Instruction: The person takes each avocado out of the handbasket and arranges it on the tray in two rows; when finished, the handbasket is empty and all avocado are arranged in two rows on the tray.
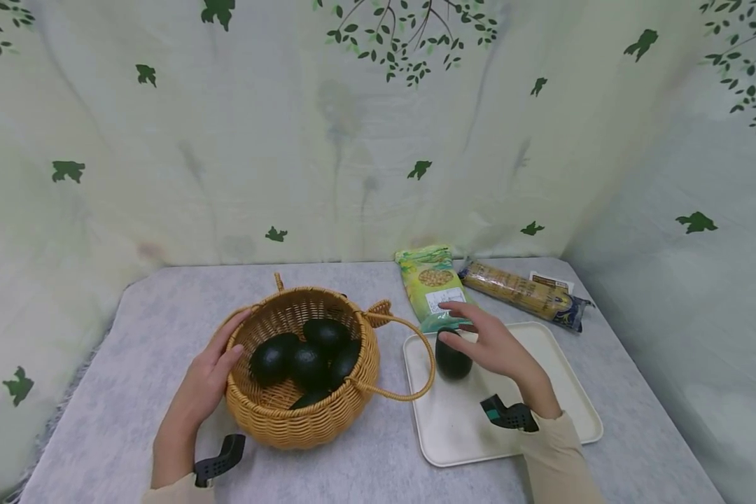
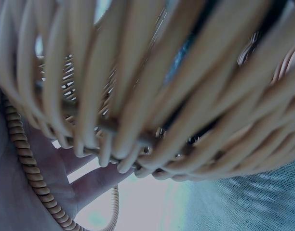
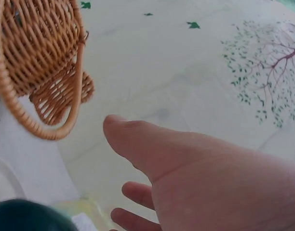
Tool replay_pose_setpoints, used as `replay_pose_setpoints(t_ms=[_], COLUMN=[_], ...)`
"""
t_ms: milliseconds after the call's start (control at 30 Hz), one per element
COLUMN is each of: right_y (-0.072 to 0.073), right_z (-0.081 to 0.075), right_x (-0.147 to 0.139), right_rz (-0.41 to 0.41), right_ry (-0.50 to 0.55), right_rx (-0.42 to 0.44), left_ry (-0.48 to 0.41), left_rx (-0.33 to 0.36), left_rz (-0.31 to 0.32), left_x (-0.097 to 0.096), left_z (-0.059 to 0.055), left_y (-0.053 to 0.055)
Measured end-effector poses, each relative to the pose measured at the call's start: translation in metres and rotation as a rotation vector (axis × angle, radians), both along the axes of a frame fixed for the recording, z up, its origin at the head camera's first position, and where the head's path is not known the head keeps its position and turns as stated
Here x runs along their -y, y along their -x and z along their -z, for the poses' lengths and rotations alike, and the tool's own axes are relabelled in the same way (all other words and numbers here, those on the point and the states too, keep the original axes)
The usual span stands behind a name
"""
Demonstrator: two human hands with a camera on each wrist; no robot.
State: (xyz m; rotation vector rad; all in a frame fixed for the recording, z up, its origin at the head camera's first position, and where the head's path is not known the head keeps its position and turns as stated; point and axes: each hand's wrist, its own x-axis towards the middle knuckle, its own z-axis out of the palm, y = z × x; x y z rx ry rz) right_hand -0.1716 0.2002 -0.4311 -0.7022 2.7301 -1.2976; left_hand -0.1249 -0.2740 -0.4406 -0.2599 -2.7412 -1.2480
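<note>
A round wicker basket (image 1: pixel 302 427) with ring handles holds several dark green avocados (image 1: pixel 309 365). My left hand (image 1: pixel 204 378) grips its left side, the thumb lying at the rim. In the left wrist view, fingers (image 2: pixel 97 185) reach along the outside of the weave, and a wrapped handle (image 2: pixel 29 163) crosses the palm. One more avocado (image 1: pixel 455 360) is on the white tray (image 1: pixel 437 444). Over its top hovers my right hand (image 1: pixel 494 343), fingers spread. In the right wrist view a gap shows between this hand and the dark avocado (image 3: pixel 32 216) low at left.
Behind the tray lies a green and yellow bag (image 1: pixel 422 276), with a long clear packet of dry food (image 1: pixel 519 290) to its right. A small labelled packet (image 1: pixel 551 281) sits beyond. The basket's right handle (image 1: pixel 430 364) reaches over the tray's left edge. Leaf-patterned cloth (image 1: pixel 353 140) surrounds the table.
</note>
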Motion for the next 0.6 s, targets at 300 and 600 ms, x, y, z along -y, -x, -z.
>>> replay_pose_setpoints(t_ms=[300, 600], right_y=[0.008, 0.015], right_z=[-0.029, -0.050], right_x=[0.022, 0.050], right_rz=[-0.086, -0.166], right_ry=[0.051, 0.069], right_rx=[-0.034, -0.065], left_ry=[0.002, 0.003], left_rx=[-0.003, 0.010], left_rz=[0.002, -0.001], left_x=[0.001, 0.001], left_z=[0.000, 0.000], left_y=[0.001, 0.001])
